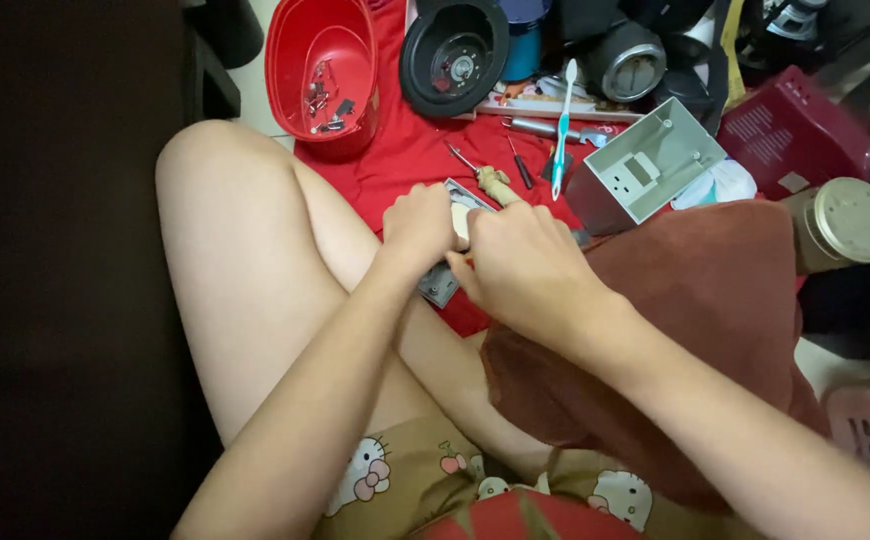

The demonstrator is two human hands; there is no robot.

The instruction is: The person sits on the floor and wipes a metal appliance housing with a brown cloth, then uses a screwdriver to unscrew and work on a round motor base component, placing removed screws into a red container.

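Left hand (420,225) is curled into a fist, clamped on the near-left part of a small grey metal plate (442,284). Right hand (525,268) is just beside it, knuckles up, fingers closed over the plate's right side. Hands are together, almost touching, with the plate between and under them. Only slivers of the plate show: a grey corner below the left hand, a thin edge above it (465,192), and a pale cream patch (460,220) in the gap between the two hands. Cannot tell what the cream part is, or whether the right hand also pinches a tool; its fingertips are hidden.

Far left of the hands, up past the bare knee, sits a red plastic tub (323,70) with small screws and bits inside, too small to make out. Under everything lies a red cloth (410,150). Above the hands, a black round pot housing (453,52), cut off by the top edge. Just above the right hand, a beige-handled tool (495,185) and a dark-handled screwdriver (520,165) lie on the cloth. Next right, a white and blue toothbrush (563,125) stands slanted. Right of the hands, a grey open metal casing (645,165) lies tilted. Below it, a brown cushion (695,300) touches the right forearm. Far right, a brass-coloured round lid (853,220) and a dark red box (790,130), partly cut off. Background clutter at top right is unclear.
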